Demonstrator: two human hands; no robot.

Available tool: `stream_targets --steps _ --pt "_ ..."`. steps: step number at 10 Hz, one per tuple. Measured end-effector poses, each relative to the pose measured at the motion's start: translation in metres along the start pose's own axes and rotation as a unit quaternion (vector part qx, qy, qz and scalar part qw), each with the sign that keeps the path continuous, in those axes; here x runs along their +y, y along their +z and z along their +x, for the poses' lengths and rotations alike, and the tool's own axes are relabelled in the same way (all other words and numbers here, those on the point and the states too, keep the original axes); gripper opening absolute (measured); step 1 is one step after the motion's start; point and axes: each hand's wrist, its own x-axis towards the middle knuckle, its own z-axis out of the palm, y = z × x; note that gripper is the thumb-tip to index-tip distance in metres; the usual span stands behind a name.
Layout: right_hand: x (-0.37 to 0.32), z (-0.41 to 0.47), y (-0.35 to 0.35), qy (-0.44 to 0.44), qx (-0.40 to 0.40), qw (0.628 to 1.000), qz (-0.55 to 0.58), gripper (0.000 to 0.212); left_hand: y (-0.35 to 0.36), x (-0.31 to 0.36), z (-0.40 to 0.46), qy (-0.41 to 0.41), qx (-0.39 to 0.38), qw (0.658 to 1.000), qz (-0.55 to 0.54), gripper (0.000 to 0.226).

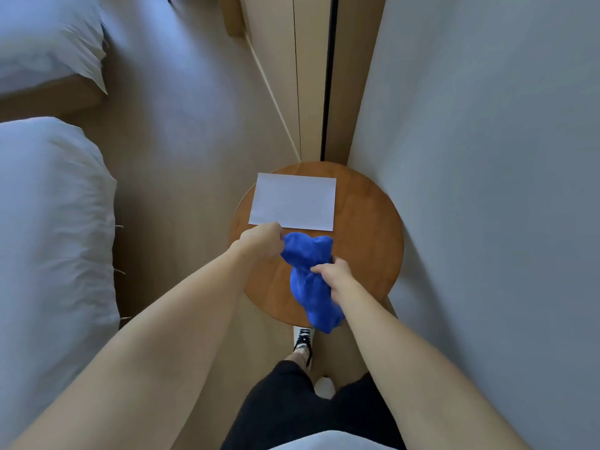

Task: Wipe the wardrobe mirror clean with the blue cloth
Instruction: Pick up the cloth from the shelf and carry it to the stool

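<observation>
- Holding the cloth (308,271) in both hands above the round wooden surface (370,228): left hand (261,238) pinching the upper corner with curled fingers, right hand (334,272) gripping the bunched middle, lower end hanging past the near rim.
- Cloth sitting crumpled, not spread or folded into a pad.
- Judging progress: at the very start; cloth in hand, wiping not yet begun.
- Not seeing any mirror face; only tall pale panels (311,76) with a dark gap beyond the surface, possibly the wardrobe, cannot tell.
- Remaining, by judgement: turning to the mirror, then wiping all of it.
- Lying on the surface just beyond the cloth: a white sheet (293,201), blank.
- Finding no readable writing, label or brand anywhere; shoe (303,344) markings too small to tell.
</observation>
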Motion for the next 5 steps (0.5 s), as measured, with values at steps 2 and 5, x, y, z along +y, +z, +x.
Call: stream_targets --steps 2,5 --pt "-0.038 0.051 0.023 0.041 -0.049 0.998 0.014 0.037 -0.029 -0.028 0.055 -0.028 -0.002 1.000 0.006 0.020" --pt "0.006 0.118 -0.011 0.096 0.076 0.974 -0.189 0.041 0.012 -0.027 0.091 -0.019 -0.072 0.997 -0.018 0.017"
